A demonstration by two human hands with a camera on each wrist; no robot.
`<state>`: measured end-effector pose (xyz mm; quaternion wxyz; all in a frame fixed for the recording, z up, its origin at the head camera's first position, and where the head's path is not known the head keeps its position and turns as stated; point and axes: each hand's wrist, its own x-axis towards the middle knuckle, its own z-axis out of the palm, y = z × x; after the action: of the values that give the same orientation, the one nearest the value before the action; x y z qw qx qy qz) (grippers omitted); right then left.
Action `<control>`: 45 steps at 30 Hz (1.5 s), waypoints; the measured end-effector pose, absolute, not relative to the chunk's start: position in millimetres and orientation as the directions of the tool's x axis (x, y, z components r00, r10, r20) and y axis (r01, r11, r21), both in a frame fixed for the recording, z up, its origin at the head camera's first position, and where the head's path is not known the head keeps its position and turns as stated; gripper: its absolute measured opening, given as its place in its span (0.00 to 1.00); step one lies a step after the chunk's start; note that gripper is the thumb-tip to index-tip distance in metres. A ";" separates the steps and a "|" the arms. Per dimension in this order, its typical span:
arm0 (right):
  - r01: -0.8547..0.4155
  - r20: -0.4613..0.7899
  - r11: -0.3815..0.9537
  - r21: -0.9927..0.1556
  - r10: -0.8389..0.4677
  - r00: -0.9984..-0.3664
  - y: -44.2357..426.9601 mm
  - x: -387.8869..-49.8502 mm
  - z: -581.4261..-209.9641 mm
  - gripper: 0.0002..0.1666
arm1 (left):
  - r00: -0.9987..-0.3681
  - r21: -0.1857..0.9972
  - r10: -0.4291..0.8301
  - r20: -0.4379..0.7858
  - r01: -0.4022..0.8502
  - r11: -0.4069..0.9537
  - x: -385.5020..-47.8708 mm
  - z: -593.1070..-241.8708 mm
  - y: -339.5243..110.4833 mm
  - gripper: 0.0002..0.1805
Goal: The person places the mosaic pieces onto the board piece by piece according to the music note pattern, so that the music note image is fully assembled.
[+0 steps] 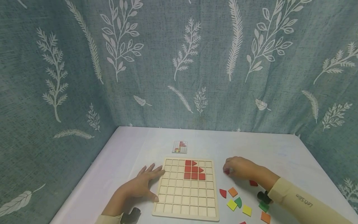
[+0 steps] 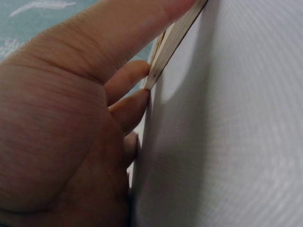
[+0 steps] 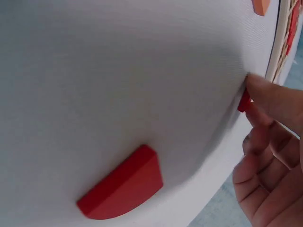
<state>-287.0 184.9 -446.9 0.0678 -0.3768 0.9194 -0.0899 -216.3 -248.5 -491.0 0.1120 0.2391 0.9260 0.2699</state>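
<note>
Beyond the far edge of the worktop [image 1: 237, 144] hangs matt, woven cloth [image 1: 212, 62]; the gridded board [image 1: 186, 191] looks wooden (smooth, matt too).

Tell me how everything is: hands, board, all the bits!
Board: lying flat, partly filled with red tiles
Left hand: fingers spread, touching the board's left edge
Right hand: pinching a red piece
Loose pieces: scattered right of the board
Picture card: lying picture-side up
Leafy cloth: hanging

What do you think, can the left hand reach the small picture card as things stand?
Probably yes: the left hand touches the left edge of the board, near the picture card, and nothing tall stands between hand and card.
</note>
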 end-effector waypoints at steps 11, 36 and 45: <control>-0.640 -0.096 0.747 -0.181 -0.661 -0.744 177.7 -288.7 -452.8 0.09 | -0.867 0.547 0.491 -0.086 0.370 0.751 -216.7 -492.4 -247.8 0.63; -0.672 -0.087 0.703 -0.232 -0.703 -0.706 131.0 -280.8 -448.4 0.07 | -0.865 0.549 0.495 -0.085 0.374 0.748 -215.8 -493.0 -248.3 0.63; -0.668 -0.097 0.695 -0.267 -0.709 -0.699 123.7 -277.7 -450.5 0.12 | -0.875 0.528 0.474 -0.095 0.359 0.769 -216.0 -493.8 -247.8 0.64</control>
<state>-277.7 123.7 -450.5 0.0968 -0.3758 0.9155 -0.1060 -216.0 -247.8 -493.8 0.1118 0.2231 0.9339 0.2562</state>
